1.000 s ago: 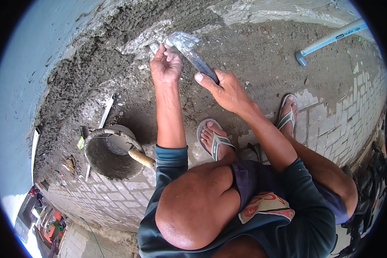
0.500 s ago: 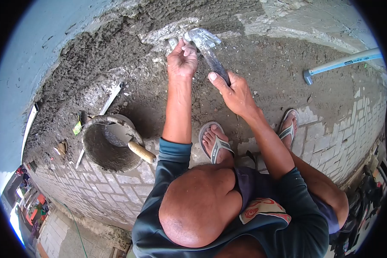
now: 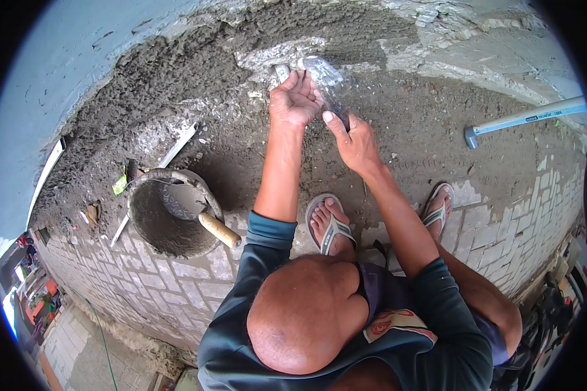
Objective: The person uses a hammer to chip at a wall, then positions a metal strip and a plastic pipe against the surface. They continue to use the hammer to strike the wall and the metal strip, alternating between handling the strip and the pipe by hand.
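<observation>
My right hand [image 3: 357, 144] is wrapped round the dark handle of a hammer [image 3: 321, 69], whose pale, mortar-smeared head is blurred near the base of the wall. Just left of it, my left hand [image 3: 296, 99] is turned palm up with its fingers curled together. A short pale grey bar-like piece [image 3: 282, 73] shows beyond its fingers, against the broken white edge of the wall. Whether the fingers grip that piece is hidden. Rough wet mortar [image 3: 176, 72] covers the lower wall around this spot.
A mortar bucket [image 3: 151, 225] with a wooden-handled trowel [image 3: 219, 230] stands left of my feet. Pale strips [image 3: 177, 146] lie behind it and by the wall. A blue-handled tool [image 3: 528, 119] leans at the right. Paving blocks [image 3: 176, 280] lie below the dirt strip.
The hammer head has swung slightly and is now blurred beside my left hand. My left hand's fingers have turned more palm up. The whole view has shifted a little.
</observation>
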`<action>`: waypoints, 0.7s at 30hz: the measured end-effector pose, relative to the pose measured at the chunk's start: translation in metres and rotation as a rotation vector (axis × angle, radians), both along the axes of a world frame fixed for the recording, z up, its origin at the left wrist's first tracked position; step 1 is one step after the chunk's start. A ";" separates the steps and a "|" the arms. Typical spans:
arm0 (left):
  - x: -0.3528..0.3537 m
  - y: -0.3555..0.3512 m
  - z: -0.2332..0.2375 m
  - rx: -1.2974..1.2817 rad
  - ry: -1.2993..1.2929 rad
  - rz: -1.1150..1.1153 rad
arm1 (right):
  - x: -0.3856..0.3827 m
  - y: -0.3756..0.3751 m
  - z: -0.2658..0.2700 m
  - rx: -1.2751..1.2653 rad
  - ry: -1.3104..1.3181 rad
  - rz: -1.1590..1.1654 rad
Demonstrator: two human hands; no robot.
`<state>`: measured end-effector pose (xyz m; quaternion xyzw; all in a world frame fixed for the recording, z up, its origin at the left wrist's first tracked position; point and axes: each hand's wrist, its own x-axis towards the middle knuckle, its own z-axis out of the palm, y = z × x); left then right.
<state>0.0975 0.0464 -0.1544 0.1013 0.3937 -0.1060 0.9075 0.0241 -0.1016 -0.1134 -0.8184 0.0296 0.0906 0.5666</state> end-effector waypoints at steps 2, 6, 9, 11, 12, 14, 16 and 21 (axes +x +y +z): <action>0.002 0.001 0.004 0.021 0.001 -0.011 | 0.008 -0.006 -0.014 -0.278 0.128 0.109; 0.001 0.001 0.001 -0.034 0.038 0.031 | -0.003 -0.013 -0.005 -0.065 0.209 -0.001; 0.000 -0.008 -0.003 0.054 0.004 0.088 | -0.006 -0.016 0.000 -0.010 0.252 -0.008; -0.001 -0.007 -0.003 0.135 -0.041 0.052 | -0.007 -0.016 -0.002 0.003 0.222 -0.030; -0.001 -0.008 -0.004 0.178 -0.048 0.050 | -0.008 -0.016 -0.002 0.016 0.198 -0.053; -0.002 -0.009 -0.007 0.227 -0.044 0.060 | -0.011 -0.019 0.003 0.018 0.216 -0.042; -0.004 -0.008 -0.010 0.267 -0.064 0.045 | -0.011 -0.018 0.008 0.023 0.232 -0.030; -0.004 -0.007 -0.010 0.286 -0.085 0.029 | -0.005 -0.014 0.021 -0.045 0.254 0.031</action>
